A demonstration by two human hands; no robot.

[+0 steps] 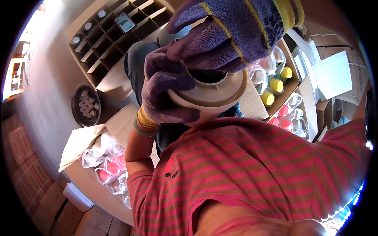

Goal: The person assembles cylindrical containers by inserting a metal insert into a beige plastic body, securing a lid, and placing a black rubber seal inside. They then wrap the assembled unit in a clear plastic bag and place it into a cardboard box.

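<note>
My left hand [167, 88], in a purple knit glove with a yellow cuff, is closed around the edge of a cream-coloured round plastic container [236, 92]. The container has stepped rings and a dark round opening, and sits tilted close against my lap. Over its far side reaches my right hand [232, 37], in a matching glove. Its fingers are bent and their tips come up against the left hand; whatever lies between them is hidden.
A divided carton [104, 43] with a phone [125, 22] lies ahead. A dark bowl [86, 105] of small pale caps stands at left. Wrapped bottles with pink caps [113, 168] fill the near-left carton; bottles with yellow caps [276, 85] lie at right. Stacked cartons [23, 145] line the left edge.
</note>
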